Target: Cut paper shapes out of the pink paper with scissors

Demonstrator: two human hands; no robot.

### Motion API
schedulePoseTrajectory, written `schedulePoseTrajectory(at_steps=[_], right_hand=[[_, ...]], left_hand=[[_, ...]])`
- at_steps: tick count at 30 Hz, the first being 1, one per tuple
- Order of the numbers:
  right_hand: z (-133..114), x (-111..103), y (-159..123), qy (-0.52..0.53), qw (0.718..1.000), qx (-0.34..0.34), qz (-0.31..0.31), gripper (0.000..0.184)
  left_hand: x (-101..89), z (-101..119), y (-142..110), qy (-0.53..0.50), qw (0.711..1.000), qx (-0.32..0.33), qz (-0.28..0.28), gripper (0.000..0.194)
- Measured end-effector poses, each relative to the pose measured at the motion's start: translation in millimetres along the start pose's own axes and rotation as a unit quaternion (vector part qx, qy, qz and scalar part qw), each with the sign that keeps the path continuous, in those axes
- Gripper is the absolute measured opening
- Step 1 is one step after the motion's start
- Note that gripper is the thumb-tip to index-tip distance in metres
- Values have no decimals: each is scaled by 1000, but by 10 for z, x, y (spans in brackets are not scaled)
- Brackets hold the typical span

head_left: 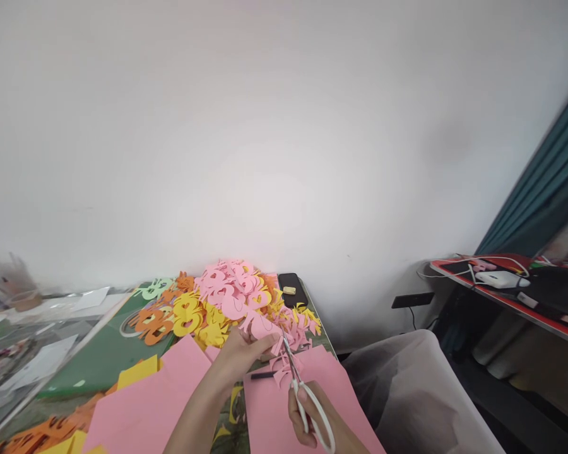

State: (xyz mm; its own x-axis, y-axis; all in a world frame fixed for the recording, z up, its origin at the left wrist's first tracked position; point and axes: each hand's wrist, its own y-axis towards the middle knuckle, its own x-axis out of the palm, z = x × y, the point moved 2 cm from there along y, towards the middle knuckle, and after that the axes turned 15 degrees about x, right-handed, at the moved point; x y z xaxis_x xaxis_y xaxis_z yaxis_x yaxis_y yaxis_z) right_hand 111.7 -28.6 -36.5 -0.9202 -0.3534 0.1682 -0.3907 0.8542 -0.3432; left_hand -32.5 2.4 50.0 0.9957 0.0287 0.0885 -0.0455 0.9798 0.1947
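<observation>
The left hand (243,357) pinched a pink paper cutout (258,323) narrowly between thumb and fingers; the right hand (307,419) was closed around white-handled scissors (311,407), their blades (288,359) slanting up and left from it; the cutout lay just up and left of the right hand, its long axis running diagonally down towards the blades, and the left hand was the nearer to it; behind it rose a heap of pink, yellow and orange cutouts (218,296); a pink sheet (142,403) lay under the left wrist and another pink sheet (284,410) under the right hand; a black phone (291,296) sat beyond the heap, beside a green board (99,353); we could read no brand, label or writing.
</observation>
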Motion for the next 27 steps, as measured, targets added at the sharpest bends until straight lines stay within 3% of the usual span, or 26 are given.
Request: schedulePoseTrajectory(at_steps=[9, 15, 27], right_hand=[[63, 41, 39, 5, 1000, -8, -7, 26], [45, 74, 113, 28, 999, -19, -2, 51], [21, 70, 106, 31, 999, -17, -5, 52]], left_hand=[[36, 12, -23, 6, 1000, 5, -3, 28], [-5, -52, 6, 24, 999, -2, -24, 30], [-59, -48, 43, 51, 997, 23, -48, 40]])
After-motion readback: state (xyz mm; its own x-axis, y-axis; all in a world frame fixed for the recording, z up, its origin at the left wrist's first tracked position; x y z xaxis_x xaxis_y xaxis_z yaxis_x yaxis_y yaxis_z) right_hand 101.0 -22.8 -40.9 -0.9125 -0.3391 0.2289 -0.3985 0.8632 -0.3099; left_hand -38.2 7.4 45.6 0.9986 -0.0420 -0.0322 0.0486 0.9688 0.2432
